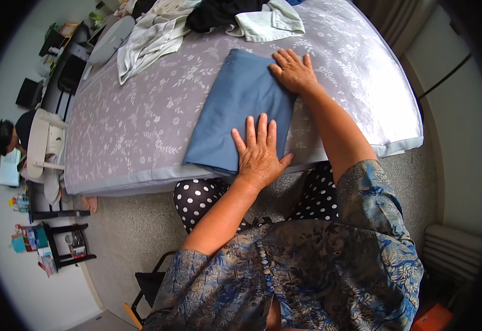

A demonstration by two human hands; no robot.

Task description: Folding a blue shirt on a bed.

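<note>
A folded blue cloth (228,116) lies flat on a lilac-grey floral bedspread (141,120), its lower edge close to the edge of the bed. My left hand (259,159) rests palm down on the cloth's lower right part. Its fingers are spread, and the thumb reaches past the cloth's right side. Farther up, my right hand (294,72) lies palm down across the cloth's upper right edge. Its fingers are apart, and several extend onto the bedspread. Neither hand grips anything. The cloth's upper right corner area is partly hidden under my right hand.
A crumpled white garment (158,41), a black garment (220,14) and a pale folded garment (272,20) lie at the bed's far side. To the left, a person (11,134) sits on a white chair (40,142). A black stool (65,244) holds items.
</note>
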